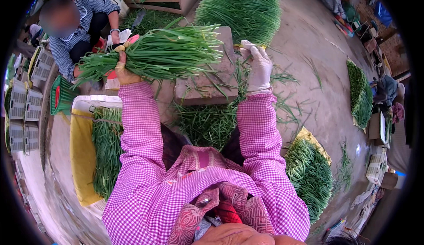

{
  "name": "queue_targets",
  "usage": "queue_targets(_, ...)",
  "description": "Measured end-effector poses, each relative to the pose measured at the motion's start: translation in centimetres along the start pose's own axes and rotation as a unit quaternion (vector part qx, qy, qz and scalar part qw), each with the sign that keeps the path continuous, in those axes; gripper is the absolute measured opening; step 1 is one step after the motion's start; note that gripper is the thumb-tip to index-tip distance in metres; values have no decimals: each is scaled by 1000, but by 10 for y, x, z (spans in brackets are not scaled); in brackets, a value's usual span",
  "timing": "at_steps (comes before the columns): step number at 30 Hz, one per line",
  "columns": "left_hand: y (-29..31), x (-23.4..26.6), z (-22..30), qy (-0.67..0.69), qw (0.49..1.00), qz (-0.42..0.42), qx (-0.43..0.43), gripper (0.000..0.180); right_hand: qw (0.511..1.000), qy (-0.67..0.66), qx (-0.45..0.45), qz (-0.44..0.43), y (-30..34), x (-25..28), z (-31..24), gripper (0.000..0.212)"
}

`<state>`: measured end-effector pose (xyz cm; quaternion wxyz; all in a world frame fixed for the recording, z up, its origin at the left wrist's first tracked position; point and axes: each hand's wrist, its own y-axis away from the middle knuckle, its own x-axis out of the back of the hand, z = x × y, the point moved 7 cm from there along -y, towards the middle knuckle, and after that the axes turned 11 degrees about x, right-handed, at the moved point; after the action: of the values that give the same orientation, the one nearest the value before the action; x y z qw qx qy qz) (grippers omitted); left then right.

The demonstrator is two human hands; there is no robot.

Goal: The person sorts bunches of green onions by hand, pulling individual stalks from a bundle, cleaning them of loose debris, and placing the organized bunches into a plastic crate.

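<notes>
My left hand (127,73) is wrapped round a thick bunch of garlic chives (176,53), held sideways over the left part of a low brown block table (205,93). The pale cut ends point right and the leafy tips hang to the left. My right hand (258,66), in a thin white glove, is raised beyond the right edge of the table, apart from the bunch. Its fingers are curled together; whatever is between them, if anything, is too small to make out. Loose chive scraps (207,123) lie below the table, between my knees.
A large chive pile (238,11) lies beyond the table. On my left stands a yellow-lined crate (82,156) of chives, with a green basket (64,95) behind it. Another chive stack (309,174) is at my right. A co-worker (95,22) crouches at the far left.
</notes>
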<state>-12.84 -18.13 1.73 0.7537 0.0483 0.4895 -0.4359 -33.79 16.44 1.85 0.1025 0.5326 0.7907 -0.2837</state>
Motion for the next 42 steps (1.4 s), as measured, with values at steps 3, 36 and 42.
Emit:
queue_targets(3, 3, 1, 1, -19, 1000, -1, 9, 17, 986, 96, -70, -121, 18, -30, 12, 25)
queue_targets(36, 15, -41, 4, -63, 986, -151, 44, 18, 979, 92, -132, -127, 41, -40, 18, 26)
queue_targets(42, 13, -24, 4, 12, 996, -76, 40, 17, 982, -188, 23, 7, 7, 22, -17, 27)
